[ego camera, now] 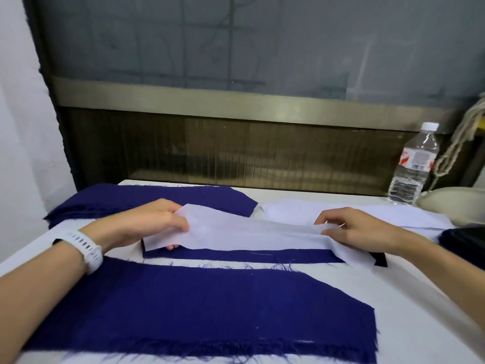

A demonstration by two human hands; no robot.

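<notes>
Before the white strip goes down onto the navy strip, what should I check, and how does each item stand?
1. Left hand grips the left end of the white strip: ok.
2. Right hand pinches its right end: ok.
3. Edges matched to the navy strip: cannot tell, the white hides its far edge.
4. Navy strip free of lint: not ok, a pale thread lies on it.
5. Water bottle apart from the work: ok.
</notes>
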